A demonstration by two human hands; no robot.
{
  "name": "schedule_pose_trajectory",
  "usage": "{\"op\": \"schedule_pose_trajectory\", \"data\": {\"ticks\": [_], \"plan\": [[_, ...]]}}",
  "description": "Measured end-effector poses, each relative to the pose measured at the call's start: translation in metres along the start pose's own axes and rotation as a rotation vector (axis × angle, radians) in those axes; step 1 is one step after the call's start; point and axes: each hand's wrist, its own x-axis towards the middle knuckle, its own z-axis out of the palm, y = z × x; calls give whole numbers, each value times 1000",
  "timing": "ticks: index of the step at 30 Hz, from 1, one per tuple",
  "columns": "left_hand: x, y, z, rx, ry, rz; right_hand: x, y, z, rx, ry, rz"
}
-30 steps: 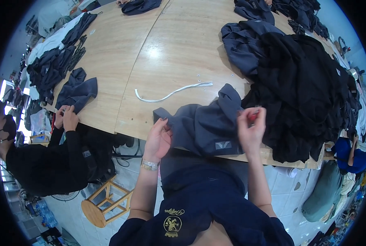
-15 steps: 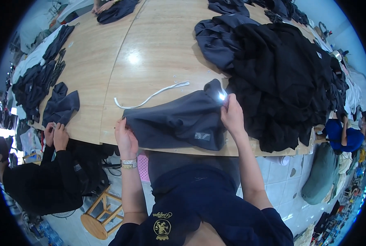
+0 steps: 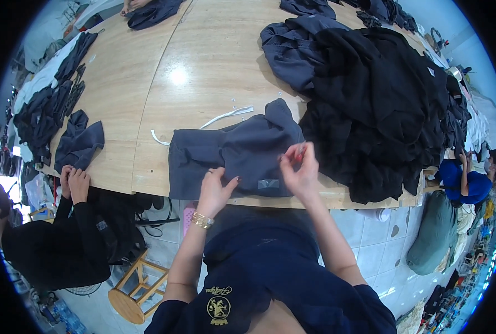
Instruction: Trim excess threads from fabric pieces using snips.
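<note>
**Soft grey cloth piece [image 3: 248,147] at near edge of tabletop [image 3: 203,61]**

In the room, a tiled floor [image 3: 378,250], a wooden stool [image 3: 126,303] and, at the left, a co-worker [image 3: 53,245] in black are noted. The tabletop is of smooth, pale wood, crossed by a seam. Its right side is taken up by a heaped pile of black garments [image 3: 381,94]. The cloth piece is laid just beside the pile. It is judged light, limp and not fragile, with little slip; creases would be formed easily. Hold is best taken at its left edge and upper right corner, where it could be drawn flat. A white tape [image 3: 225,116] is partly covered by it. The left hand [image 3: 216,193] is laid on the cloth, fingers spread, nothing gripped. The right hand [image 3: 300,173] is raised by the right edge, fingers curled. A shiny patch [image 3: 268,183] is seen near the hem. A small red item [image 3: 298,157], blurred, is apparently pinched in the right hand; its kind cannot be told.
</note>
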Motion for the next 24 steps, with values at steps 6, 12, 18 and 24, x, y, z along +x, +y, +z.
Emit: {"op": "schedule_pose_trajectory", "data": {"ticks": [6,12,18,24], "plan": [[14,59,-10,-912,-121,21,-27,-10,14,8,-241,-371],[10,76,-36,-952,83,144,5,-21,18,466,-27,127],[-7,95,-15,-487,274,221,13,-34,17,671,-158,135],[14,59,-34,-572,477,92,20,-28,2,98,-17,-49]]}}
